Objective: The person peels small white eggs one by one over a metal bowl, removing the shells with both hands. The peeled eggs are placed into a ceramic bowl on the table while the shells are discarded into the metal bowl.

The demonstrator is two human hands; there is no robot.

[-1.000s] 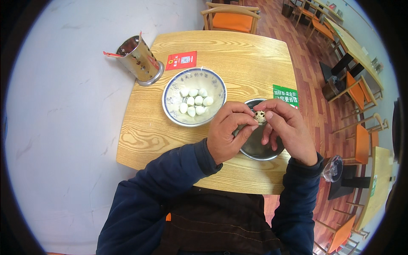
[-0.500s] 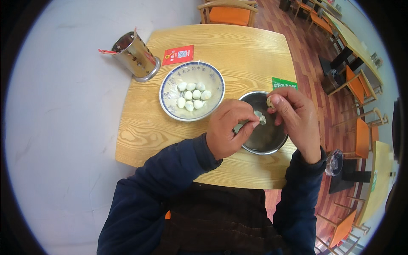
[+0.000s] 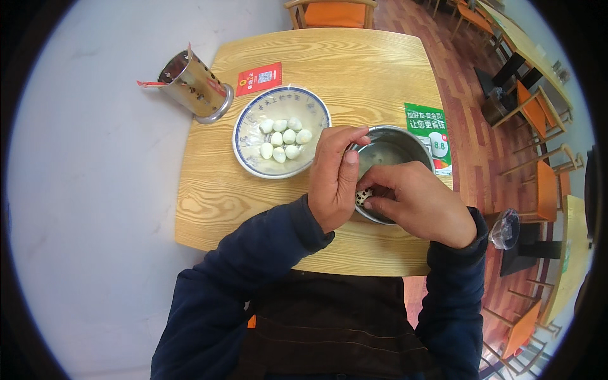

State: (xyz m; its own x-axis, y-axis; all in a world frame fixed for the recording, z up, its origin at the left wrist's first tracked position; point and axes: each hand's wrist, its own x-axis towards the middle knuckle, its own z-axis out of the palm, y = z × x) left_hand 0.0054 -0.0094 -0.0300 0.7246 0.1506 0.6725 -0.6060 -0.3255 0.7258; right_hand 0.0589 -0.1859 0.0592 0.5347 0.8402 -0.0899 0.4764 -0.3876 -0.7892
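Observation:
My right hand (image 3: 418, 199) pinches a speckled quail egg (image 3: 363, 196) between thumb and fingers, low at the near left side of a round metal bowl (image 3: 411, 136). Beside it, my left hand (image 3: 334, 174) is upright at the bowl's left rim. Its fingers are extended, the thumb lies alongside them, and nothing shows in it. Whether the left hand touches the rim, I cannot tell. Further left, a white bowl with a blue rim (image 3: 244, 155), lined with clear plastic, contains several peeled quail eggs (image 3: 278, 139).
All this stands on a wooden table (image 3: 253, 215). A metal cylinder holder (image 3: 196, 88) is at its far left, near a red card (image 3: 258, 78). Right of the metal bowl lies a green leaflet (image 3: 430, 133). An orange-seated chair (image 3: 335, 15) stands beyond the table.
My right hand has come down and left with the speckled egg to the metal bowl's near side. My left hand has opened from its pinch; its shell piece no longer shows.

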